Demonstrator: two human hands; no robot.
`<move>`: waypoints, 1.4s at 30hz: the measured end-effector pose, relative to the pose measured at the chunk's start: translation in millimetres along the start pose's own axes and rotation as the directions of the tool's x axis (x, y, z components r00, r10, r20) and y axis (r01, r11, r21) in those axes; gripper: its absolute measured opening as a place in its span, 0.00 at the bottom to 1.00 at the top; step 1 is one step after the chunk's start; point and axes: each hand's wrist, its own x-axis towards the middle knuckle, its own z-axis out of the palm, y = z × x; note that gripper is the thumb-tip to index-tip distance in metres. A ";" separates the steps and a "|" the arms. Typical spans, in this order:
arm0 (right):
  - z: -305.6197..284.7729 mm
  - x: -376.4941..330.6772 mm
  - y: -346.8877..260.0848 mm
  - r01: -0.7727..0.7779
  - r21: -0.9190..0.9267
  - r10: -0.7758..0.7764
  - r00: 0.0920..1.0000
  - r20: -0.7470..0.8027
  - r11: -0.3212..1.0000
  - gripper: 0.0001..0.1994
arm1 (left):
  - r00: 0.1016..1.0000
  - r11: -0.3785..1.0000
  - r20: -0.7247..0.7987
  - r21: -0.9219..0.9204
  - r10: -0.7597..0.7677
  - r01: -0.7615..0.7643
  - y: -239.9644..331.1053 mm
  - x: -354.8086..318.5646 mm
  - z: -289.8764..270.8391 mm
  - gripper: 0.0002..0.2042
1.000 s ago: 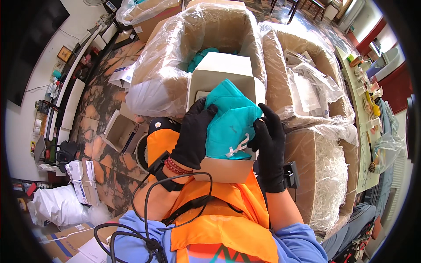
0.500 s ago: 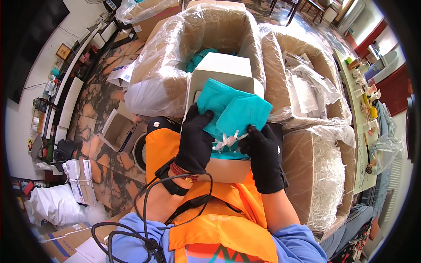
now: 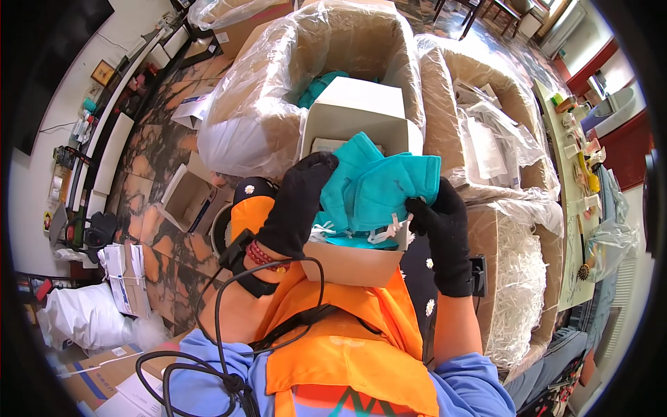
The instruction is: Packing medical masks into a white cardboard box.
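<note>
Teal folded face masks [image 3: 396, 191] with white ear loops overlap in a fan above an open white carton [image 3: 358, 270] on my lap. My left hand [image 3: 295, 201], in a black glove, is closed on the left side of the masks. At their right edge my right hand [image 3: 445, 233], also gloved in black, pinches the front mask near its loops. More teal masks [image 3: 354, 240] lie low in the carton. Behind them a white packet or paper [image 3: 330, 144] shows in part. The carton's flap [image 3: 365, 97] stands up at the far side.
Ahead stands a large box lined with clear plastic [image 3: 257, 132], teal items inside. To the right are a lined box of flat white packets [image 3: 486, 149] and a box of shredded white paper [image 3: 517, 292]. An opened small carton [image 3: 187, 198] lies on the left floor. A black cable [image 3: 219, 306] loops by my left forearm.
My right hand has moved right and up with the front mask, and my left hand slightly left and up. The masks are spread wider, uncovering the packet in the carton behind.
</note>
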 end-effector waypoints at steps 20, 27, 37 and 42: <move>28.9 14.2 -42.6 0.361 -0.467 -0.189 0.907 0.376 0.807 0.29 | 0.857 0.836 0.510 0.434 0.078 -0.334 84.3 32.9 10.0 0.16; 37.6 8.7 -27.9 0.098 -0.379 -0.038 0.986 0.163 0.920 0.23 | 0.974 0.915 -0.101 -0.374 -0.202 0.152 18.2 13.8 -10.2 0.24; 63.6 3.2 -10.1 0.120 -0.565 -0.187 0.980 -0.062 0.816 0.20 | 0.963 0.888 -0.176 -0.448 -0.202 0.105 -0.8 5.9 32.8 0.09; 60.3 10.3 18.2 0.311 -0.672 -0.492 0.865 -0.092 0.672 0.14 | 0.989 0.972 -0.141 -0.235 -0.051 0.017 -3.1 -1.7 41.4 0.08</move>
